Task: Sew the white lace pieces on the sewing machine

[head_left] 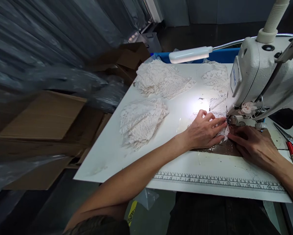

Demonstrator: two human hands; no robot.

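A piece of white lace (225, 133) lies under the needle area of a white sewing machine (250, 71). My left hand (204, 130) rests on the lace with its fingers stretched out and slightly spread, the fingertips close to the presser foot (229, 120). On the other side, my right hand (253, 143) has its fingers bent and drawn together, thumb and fingertips at the lace's right edge; the exact grip is partly hidden. More lace (218, 103) extends behind the foot. Brown tape-like covering (217, 149) lies on the table under both hands.
Two piles of white lace, a far one (158, 78) and a nearer one (143, 122), lie on the white table (107, 163). Red-handled scissors (292, 150) are at right. A lamp (190, 54) hangs over the back; a ruler strip (210, 181) runs along the front. Cardboard boxes (43, 114) stand left.
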